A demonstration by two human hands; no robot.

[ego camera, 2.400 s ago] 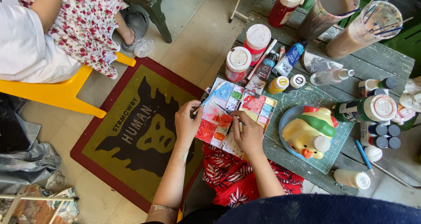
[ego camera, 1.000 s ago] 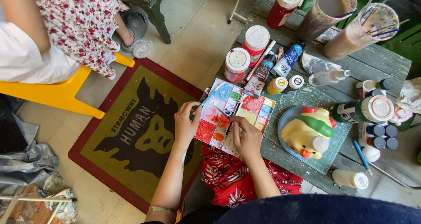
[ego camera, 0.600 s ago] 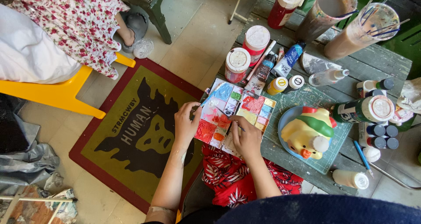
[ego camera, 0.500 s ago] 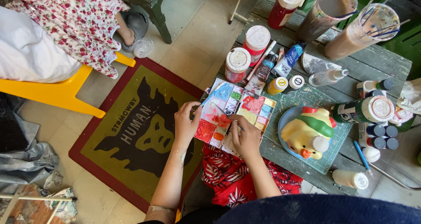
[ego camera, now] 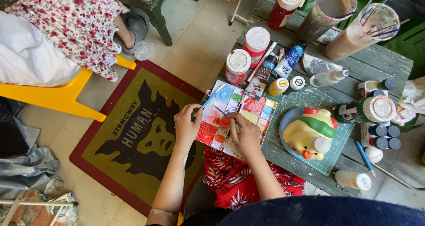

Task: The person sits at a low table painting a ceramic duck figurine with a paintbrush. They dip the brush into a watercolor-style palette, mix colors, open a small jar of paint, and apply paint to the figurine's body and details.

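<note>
A yellow duck figure sits on a blue plate. Paint jars and two murky cups crowd the green table. A rug and yellow chair lie left.
</note>
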